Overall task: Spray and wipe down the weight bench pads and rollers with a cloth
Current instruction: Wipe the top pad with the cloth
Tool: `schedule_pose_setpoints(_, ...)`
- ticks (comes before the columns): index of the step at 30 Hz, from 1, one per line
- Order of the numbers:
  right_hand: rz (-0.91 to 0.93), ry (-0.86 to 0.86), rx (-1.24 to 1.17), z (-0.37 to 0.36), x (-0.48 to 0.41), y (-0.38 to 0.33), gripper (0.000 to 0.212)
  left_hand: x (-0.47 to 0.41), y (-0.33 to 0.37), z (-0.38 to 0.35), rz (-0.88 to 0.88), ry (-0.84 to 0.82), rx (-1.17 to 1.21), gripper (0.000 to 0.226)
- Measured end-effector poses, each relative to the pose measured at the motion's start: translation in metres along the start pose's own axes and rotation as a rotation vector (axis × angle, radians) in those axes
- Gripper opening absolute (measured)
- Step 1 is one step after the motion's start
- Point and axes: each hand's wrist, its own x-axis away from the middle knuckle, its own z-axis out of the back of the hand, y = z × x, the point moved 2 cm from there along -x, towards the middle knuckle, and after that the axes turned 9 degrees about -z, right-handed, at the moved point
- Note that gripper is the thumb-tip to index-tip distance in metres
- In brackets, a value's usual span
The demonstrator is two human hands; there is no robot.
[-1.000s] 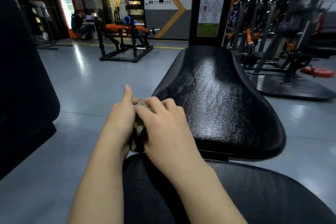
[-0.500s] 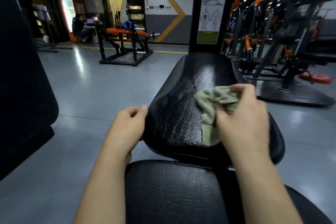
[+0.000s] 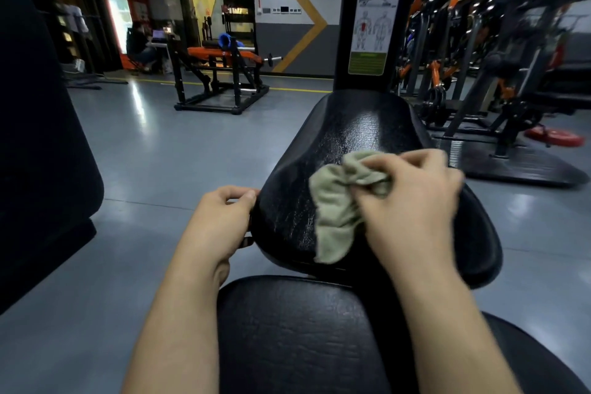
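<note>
The grey floor (image 3: 160,169) is being shown spreading left of the grip and beyond it. The far pad (image 3: 351,125), black and glossy, is being pressed from above: the grip is sitting on its right half, toward the wide front end. The near pad (image 3: 303,329), also black, is being seen below the grip, on the person's side, parted from the far pad by a narrow gap. An exercise chart (image 3: 372,9) is being carried on the black post beyond the grip, behind the far pad's narrow end.

The cloth (image 3: 332,211), grey-green and crumpled, is being pinched at its bunched upper part by the right hand (image 3: 412,198). The fingers are curled tight round the folds, and the hand is slightly blurred. The cloth's loose tail is being trailed down and left from the grip, flat on the far pad, with its tip near the pad's front edge.

The left hand (image 3: 220,221) is being held well left of the grip, fingers curled, thumb touching the far pad's left edge. Whether that edge is being gripped cannot be told.
</note>
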Motion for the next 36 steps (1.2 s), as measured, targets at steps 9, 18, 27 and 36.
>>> schedule_pose_setpoints(9, 0.11, -0.027, 0.139, -0.013, 0.017, -0.019, 0.038, -0.002, 0.0, -0.002, -0.019, 0.034, 0.003, 0.01)
schedule_pose_setpoints(18, 0.36, -0.161, -0.046, -0.044, 0.038, -0.04, 0.028, -0.009, -0.006, -0.012, 0.116, -0.081, 0.092, 0.033)
schedule_pose_setpoints(27, 0.276, -0.152, -0.127, -0.059, 0.006, -0.041, 0.018, -0.005, -0.008, -0.012, 0.029, -0.113, 0.051, 0.042)
schedule_pose_setpoints(36, -0.009, -0.01, 0.045, -0.073, -0.084, -0.056, 0.024, -0.013, -0.014, -0.01, 0.004, -0.177, 0.014, 0.05)
